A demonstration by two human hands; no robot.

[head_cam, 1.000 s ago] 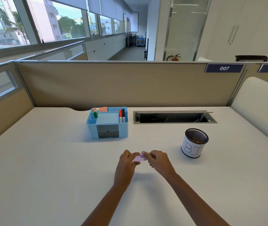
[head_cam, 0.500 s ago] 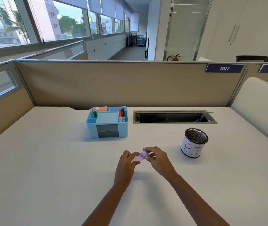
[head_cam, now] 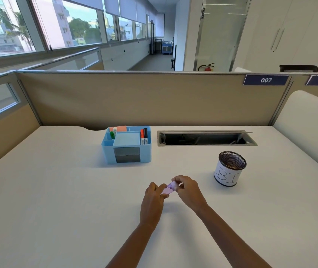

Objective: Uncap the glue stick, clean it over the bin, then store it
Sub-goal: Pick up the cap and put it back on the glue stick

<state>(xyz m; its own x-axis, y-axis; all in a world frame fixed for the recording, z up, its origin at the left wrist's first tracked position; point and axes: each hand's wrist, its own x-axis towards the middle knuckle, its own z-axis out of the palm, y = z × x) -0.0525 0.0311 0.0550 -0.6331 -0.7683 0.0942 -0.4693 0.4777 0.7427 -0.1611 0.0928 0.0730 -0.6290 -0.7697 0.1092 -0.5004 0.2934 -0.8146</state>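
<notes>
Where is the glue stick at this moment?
In the head view, the glue stick is held between the left hand and right hand, low over the desk, left of the bin.

1. Two forearms enter from the lower edge, both bare to the frame's bottom; no sleeve or cuff visible.
2. Left hand [head_cam: 152,200]: bare, no glove, no ring or band that can be made out.
3. Right hand [head_cam: 190,191]: bare likewise, wrist unadorned, no watch or strap.
4. Nails too small to judge.
</notes>
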